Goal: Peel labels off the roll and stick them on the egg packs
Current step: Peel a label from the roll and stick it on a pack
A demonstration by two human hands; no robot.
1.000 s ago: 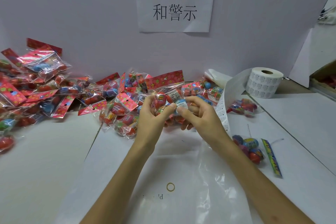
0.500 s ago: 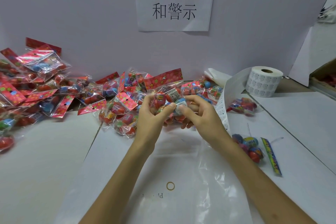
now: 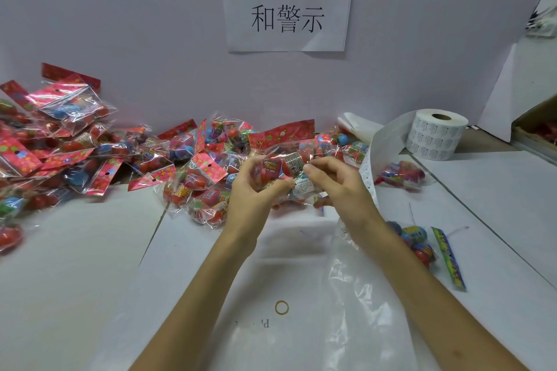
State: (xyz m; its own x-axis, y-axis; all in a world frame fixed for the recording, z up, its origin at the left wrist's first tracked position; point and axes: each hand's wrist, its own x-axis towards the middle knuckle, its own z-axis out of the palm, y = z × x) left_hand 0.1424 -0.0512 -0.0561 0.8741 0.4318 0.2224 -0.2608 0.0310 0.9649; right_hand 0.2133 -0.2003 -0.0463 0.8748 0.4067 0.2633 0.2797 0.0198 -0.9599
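Far to the left of the hands, a heap of egg packs [image 3: 69, 141] is piled and is spread almost up to the left hand [image 3: 256, 193]. One egg pack [image 3: 280, 149] is held between both hands: its left side is gripped by the curled fingers of the left hand, while a white label [image 3: 302, 187] is pinned to its film by the thumb of the right hand [image 3: 340, 187], whose fingers are curled behind the pack. Both hands are drawn close together and clamped on the same pack. The pack is judged light, its film thin, crinkly and slippery over hard round eggs [image 3: 272, 166] that can shift. A hold around the eggs, or on the stiffer red header card [image 3: 281, 134], is advised so that a taut patch is offered to the label. Just right of the right hand, the backing strip [image 3: 369, 172] is trailed up to the label roll [image 3: 434, 135], well apart.
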